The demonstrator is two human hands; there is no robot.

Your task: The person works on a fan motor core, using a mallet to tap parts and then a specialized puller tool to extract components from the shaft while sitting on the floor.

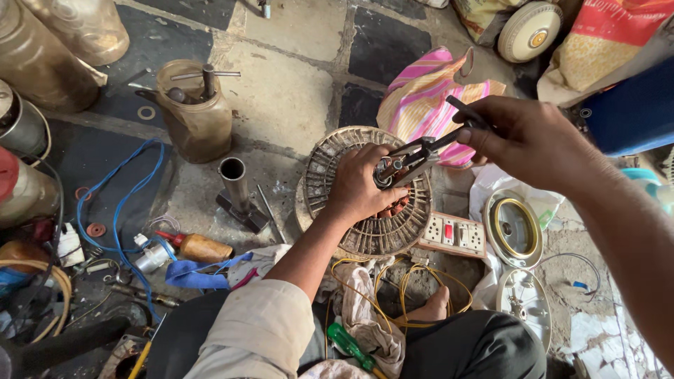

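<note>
A round, dusty fan motor housing with ribbed slots lies on the floor in front of me. My left hand rests on its middle and grips the small metal hub there. My right hand holds the handles of a metal puller tool, whose jaws meet the hub beside my left fingers. Copper windings show just under my left hand.
A switch and socket board lies right of the motor, with yellow wires below. A metal pipe stand, an oil bottle, a tan jar, a pink striped bag, fan covers and a green screwdriver surround me.
</note>
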